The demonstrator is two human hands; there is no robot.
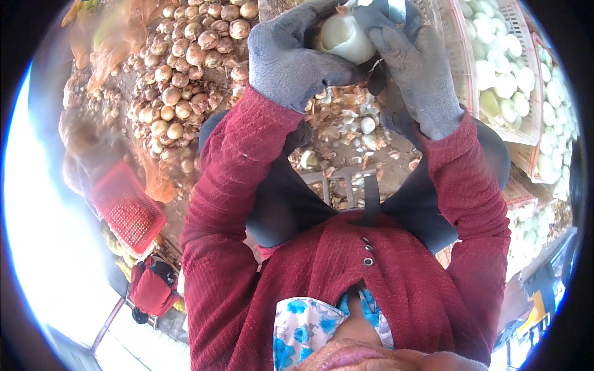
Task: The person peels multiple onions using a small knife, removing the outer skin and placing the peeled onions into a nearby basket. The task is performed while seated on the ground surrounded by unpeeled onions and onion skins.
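Observation:
A partly peeled onion (pixel 349 39), pale and smooth with a torn outer layer, is held near the top of the view. My left hand (pixel 297 55), in a grey knit glove, curls around it from the left, thumb underneath. My right hand (pixel 413 69), gloved alike, presses its fingertips against the onion's right side. A shiny metal tool (pixel 397 10), perhaps a knife, shows in the right hand's grip; the fingers cover most of it. Below those fingers hangs a dark piece (pixel 377 82) that I cannot identify. Onion skins (pixel 343 113) litter the ground beneath.
Unpeeled onions (pixel 185 60) are heaped at the left, beside orange netting (pixel 111 51). Plastic crates (pixel 524 132) of peeled onions (pixel 506 83) stand at the right. A red plastic basket (pixel 127 208) lies at the lower left, near another person (pixel 153 287). A metal frame (pixel 345 178) sits between the knees.

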